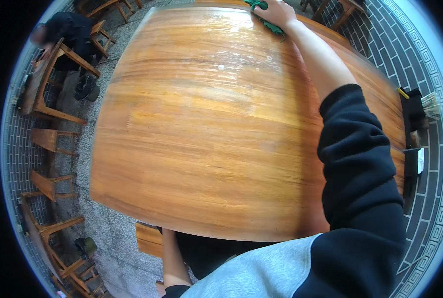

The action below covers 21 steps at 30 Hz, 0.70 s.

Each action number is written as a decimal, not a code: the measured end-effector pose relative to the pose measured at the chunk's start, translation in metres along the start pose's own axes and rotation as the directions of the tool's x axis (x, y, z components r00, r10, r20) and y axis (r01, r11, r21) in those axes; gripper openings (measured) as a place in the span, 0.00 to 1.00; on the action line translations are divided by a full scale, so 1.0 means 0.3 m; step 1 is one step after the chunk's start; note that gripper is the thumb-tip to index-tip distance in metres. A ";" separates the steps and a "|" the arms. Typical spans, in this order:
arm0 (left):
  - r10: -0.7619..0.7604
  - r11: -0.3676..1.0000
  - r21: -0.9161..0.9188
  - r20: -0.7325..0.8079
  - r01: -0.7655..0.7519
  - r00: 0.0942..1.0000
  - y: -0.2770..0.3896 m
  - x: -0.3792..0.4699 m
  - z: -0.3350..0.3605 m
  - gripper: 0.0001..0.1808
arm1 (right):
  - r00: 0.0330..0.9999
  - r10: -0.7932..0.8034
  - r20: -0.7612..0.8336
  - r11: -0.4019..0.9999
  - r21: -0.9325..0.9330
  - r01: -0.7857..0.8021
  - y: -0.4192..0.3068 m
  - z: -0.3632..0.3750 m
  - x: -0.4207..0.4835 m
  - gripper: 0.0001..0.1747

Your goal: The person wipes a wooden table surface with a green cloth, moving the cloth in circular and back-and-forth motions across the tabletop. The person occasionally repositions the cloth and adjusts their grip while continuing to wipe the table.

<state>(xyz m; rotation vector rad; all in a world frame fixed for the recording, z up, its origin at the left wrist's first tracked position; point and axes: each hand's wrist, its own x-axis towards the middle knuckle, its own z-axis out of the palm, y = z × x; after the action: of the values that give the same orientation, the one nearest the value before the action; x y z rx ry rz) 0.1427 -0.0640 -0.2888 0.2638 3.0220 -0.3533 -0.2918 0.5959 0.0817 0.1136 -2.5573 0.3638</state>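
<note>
My right hand presses a bunched green cloth onto the far edge of a wooden table. The fingers are curled over the cloth, and part of it spreads out below the palm. Wet, shiny streaks and small droplets lie on the tabletop near the cloth. My right arm, in a black sleeve pushed up to the elbow, reaches across the right side of the table. At the near edge my left forearm hangs down beside a wooden stool; the left hand is out of view beneath the tabletop.
Against the brick wall at right, a black holder and a container of chopsticks stand on the table. At left a person bends over another table. Stools and bins line that side.
</note>
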 end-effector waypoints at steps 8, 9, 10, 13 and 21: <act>-0.030 0.929 0.369 0.087 -0.004 0.996 0.049 0.053 -0.039 0.35 | 1.000 -0.004 0.016 0.996 0.092 0.002 -0.137 -0.024 -0.122 0.21; -0.058 0.950 0.310 0.106 0.023 0.993 0.060 0.061 -0.077 0.35 | 0.995 -0.068 0.067 0.977 0.208 0.052 -0.169 -0.039 -0.160 0.22; -0.071 0.983 0.171 0.015 0.067 0.997 0.071 0.078 -0.121 0.31 | 0.991 -0.130 0.032 0.986 0.113 0.125 -0.223 -0.031 -0.209 0.24; -0.225 0.949 -0.256 -0.140 0.184 0.964 0.112 0.137 -0.295 0.22 | 0.950 -0.053 0.306 0.996 0.087 0.028 -0.406 -0.093 -0.353 0.26; -0.433 0.745 -0.588 -0.066 0.316 0.899 0.166 0.152 -0.571 0.13 | 0.747 -0.607 0.272 0.773 0.421 0.475 -1.002 -0.364 -0.935 0.17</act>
<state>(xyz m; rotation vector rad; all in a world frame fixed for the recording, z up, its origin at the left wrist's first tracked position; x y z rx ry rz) 0.0955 0.0314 -0.1386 -0.3926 3.1726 0.5998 0.0477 0.3398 0.0912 1.1591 -2.6550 0.5691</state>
